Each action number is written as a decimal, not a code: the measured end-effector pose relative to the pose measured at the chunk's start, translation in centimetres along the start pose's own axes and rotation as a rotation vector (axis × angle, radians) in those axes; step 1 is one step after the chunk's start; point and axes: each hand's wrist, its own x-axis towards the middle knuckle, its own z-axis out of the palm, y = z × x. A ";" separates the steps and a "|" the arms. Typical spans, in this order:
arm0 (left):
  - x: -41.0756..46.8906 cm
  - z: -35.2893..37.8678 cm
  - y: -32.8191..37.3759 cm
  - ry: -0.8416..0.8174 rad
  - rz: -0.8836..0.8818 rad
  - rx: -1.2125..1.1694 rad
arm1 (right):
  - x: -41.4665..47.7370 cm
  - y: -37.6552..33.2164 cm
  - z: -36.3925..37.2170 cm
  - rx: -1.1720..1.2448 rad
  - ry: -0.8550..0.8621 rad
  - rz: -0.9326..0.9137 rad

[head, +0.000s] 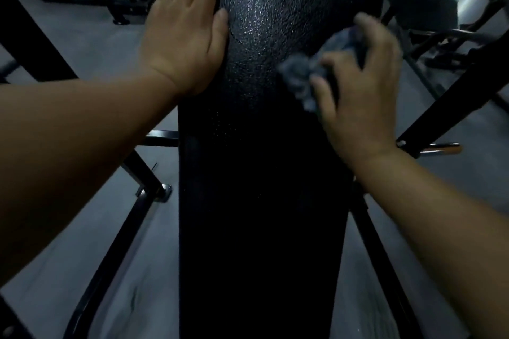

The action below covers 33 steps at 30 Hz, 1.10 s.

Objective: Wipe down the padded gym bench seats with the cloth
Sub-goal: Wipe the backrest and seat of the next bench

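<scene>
Bench pad (261,187), long, black and textured, runs up the middle of the view, and the cloth (298,77) sits bunched at its right edge, about halfway along. We hold the cloth in the right hand (363,96), fingers curled round the wad. The left hand (183,36) lies flat against the pad's left side, fingers straight and close together, thumb on the top face. The right hand is blurred, so we cannot tell how much of the cloth touches the pad. We judge several risks from here. A tightly bunched cloth presents a small contact face, so strokes may leave unwiped strips, chiefly along the edges and on the dark near half, where poor light hides streaks. The sheen on the far part of the pad suggests moisture, and if so, the bracing palm may slide on it. A stroke carried past the right edge may bring the knuckles against the black frame strut (457,107) or the chrome pin (443,149) near the wrist. Loose cloth ends may also snag there.
</scene>
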 end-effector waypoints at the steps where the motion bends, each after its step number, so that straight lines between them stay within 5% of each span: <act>1: -0.1 -0.1 -0.1 0.005 -0.004 0.008 | 1.2 -1.4 0.8 0.012 0.085 0.096; 4: -0.2 -0.2 0.3 -0.002 0.017 -0.007 | -1.5 -6.7 3.2 0.095 0.141 0.093; 8: 0.0 -0.5 0.5 -0.012 0.004 0.002 | -10.9 -6.2 1.6 -0.030 -0.174 -0.106; 13: -0.2 -0.6 0.4 -0.008 0.010 -0.019 | -3.7 -5.4 1.8 -0.063 -0.005 0.338; 19: -0.2 -0.6 0.4 -0.002 0.004 -0.033 | -11.7 -8.1 1.8 -0.213 -0.242 0.124; 24: -0.2 -0.6 0.8 -0.058 -0.020 0.024 | -4.2 -5.8 2.3 -0.249 -0.098 0.401; 26: -0.9 -0.6 1.1 -0.037 -0.014 0.008 | -4.4 -8.8 4.0 -0.259 -0.089 0.276; 30: -4.6 -1.6 0.7 -0.101 0.112 -0.039 | -13.5 -8.8 2.4 -0.329 -0.340 -0.159; 33: -6.7 -2.7 -0.6 -0.157 0.191 -0.055 | -9.7 -5.0 1.2 -0.348 -0.241 0.087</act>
